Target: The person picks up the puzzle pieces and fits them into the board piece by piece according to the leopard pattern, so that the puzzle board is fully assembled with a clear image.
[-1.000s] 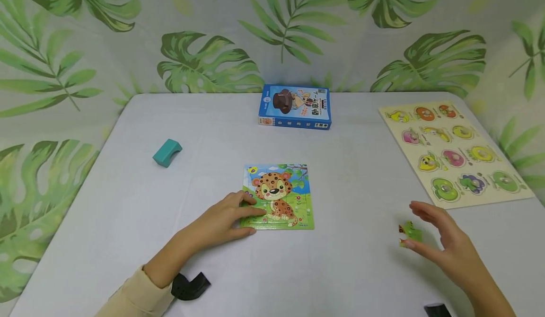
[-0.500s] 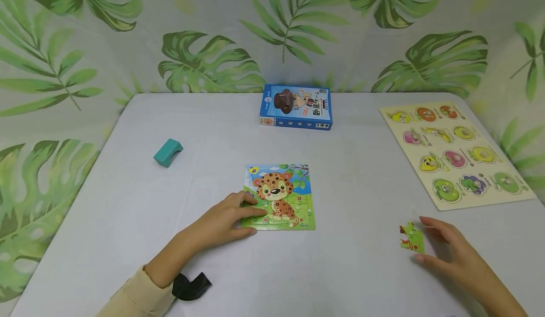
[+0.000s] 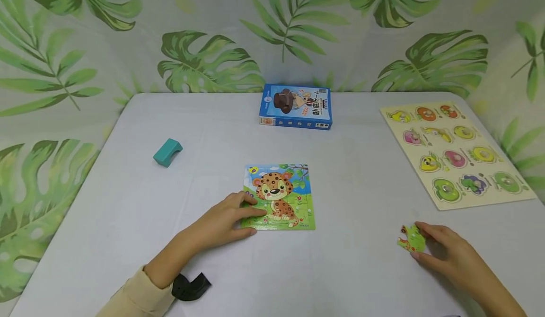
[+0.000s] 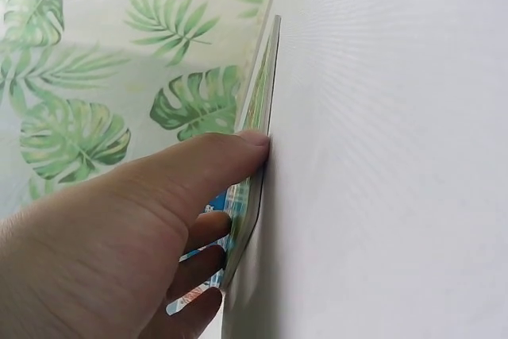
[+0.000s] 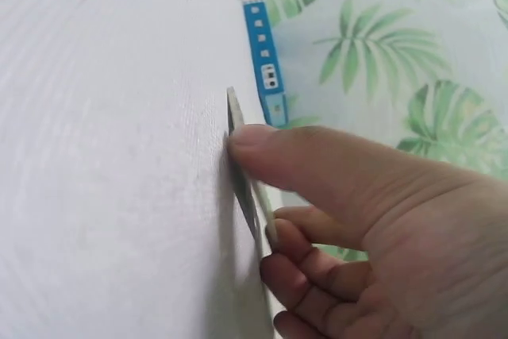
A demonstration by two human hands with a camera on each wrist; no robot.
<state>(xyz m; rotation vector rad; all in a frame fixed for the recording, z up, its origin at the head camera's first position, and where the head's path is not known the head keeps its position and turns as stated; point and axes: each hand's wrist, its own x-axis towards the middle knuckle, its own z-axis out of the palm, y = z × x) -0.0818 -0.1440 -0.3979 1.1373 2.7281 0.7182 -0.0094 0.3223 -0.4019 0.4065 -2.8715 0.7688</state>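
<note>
A leopard jigsaw puzzle (image 3: 278, 198) lies on the white table in the middle of the head view. My left hand (image 3: 223, 217) rests on its lower left part, with fingers spread on the surface and the thumb (image 4: 246, 142) against the near edge. Toward the right, my right hand (image 3: 453, 255) pinches a small green puzzle piece (image 3: 411, 239) between thumb and fingers. In the right wrist view that thin piece (image 5: 246, 172) stands tilted, seen edge-on, with its lower edge close to the table; whether it touches there is hard to tell.
A blue game box (image 3: 295, 107) lies at the table's far edge. The fruit peg board (image 3: 457, 156) is at the right, beyond my right hand. A teal arch block (image 3: 168, 153) sits at the left, and a black curved piece (image 3: 191, 287) lies by the left sleeve.
The right hand has lowered to the piece's right side and now pinches it; the piece has turned and tilted slightly. The left hand and the leopard puzzle have stayed put.
</note>
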